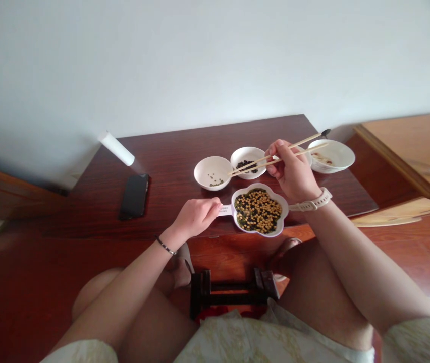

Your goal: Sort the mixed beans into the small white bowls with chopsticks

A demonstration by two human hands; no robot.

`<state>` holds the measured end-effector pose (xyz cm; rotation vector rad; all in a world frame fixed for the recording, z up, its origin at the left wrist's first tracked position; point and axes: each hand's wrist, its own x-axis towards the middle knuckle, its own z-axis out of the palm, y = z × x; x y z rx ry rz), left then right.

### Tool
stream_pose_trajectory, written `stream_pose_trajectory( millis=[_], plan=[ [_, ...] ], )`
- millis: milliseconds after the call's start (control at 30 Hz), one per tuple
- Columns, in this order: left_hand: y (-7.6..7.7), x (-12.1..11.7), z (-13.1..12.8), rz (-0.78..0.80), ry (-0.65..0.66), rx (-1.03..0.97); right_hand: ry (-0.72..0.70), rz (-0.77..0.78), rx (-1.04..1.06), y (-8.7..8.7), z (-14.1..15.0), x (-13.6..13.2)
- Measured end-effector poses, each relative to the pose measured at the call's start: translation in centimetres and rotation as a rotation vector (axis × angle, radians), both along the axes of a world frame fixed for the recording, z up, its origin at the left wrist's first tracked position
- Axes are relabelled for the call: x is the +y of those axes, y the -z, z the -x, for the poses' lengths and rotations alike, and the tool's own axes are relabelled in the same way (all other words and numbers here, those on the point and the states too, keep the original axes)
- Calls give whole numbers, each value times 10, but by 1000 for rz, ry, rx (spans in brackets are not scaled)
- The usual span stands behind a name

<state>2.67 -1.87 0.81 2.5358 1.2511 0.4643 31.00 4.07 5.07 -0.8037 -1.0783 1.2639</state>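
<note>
My left hand (pixel 199 216) is closed on the white handle of a flower-shaped dish (pixel 286 207) at the table's front edge. Mixed yellow, black and green beans (pixel 258 210) fill that dish. In my right hand (pixel 288 169) is a pair of chopsticks (pixel 258 164), their tips pointing left over the bowls. Beneath the tips, a white bowl (pixel 204 166) holds a few small green beans. Beside it, another white bowl (pixel 243 151) contains black beans. Whether the tips pinch a bean is too small to tell. Behind my right hand a further white bowl (pixel 306 155) is mostly hidden.
A larger white bowl (pixel 338 156) with some pale and reddish pieces stands at the right, a dark rounded tip (pixel 325 133) near its rim. On the left lie a black phone (pixel 134 196) and a white cylinder (pixel 116 148). A wooden cabinet (pixel 408 146) adjoins the dark table (pixel 169 151).
</note>
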Motion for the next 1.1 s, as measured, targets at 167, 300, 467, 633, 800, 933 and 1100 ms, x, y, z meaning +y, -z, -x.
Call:
stream_pose_trajectory(
  millis=[167,300,467,633,800,933,1100],
  plan=[
    [-1,0,0,-5,2,7,-190,100,-163,-1,-18,-13],
    [-1,0,1,-3,3,7,-240,156,-284,1,-26,-22],
    [0,1,1,0,5,7,-233,161,-361,7,-28,-26],
    [1,2,2,-1,12,8,-206,123,-415,10,-28,-26],
    [1,2,2,-4,14,10,-186,114,-383,3,-29,-29],
    [0,1,1,9,7,0,-188,99,-368,-1,-31,-30],
    [-1,0,0,6,2,8,-173,94,-366,-1,-35,-30]
  ],
)
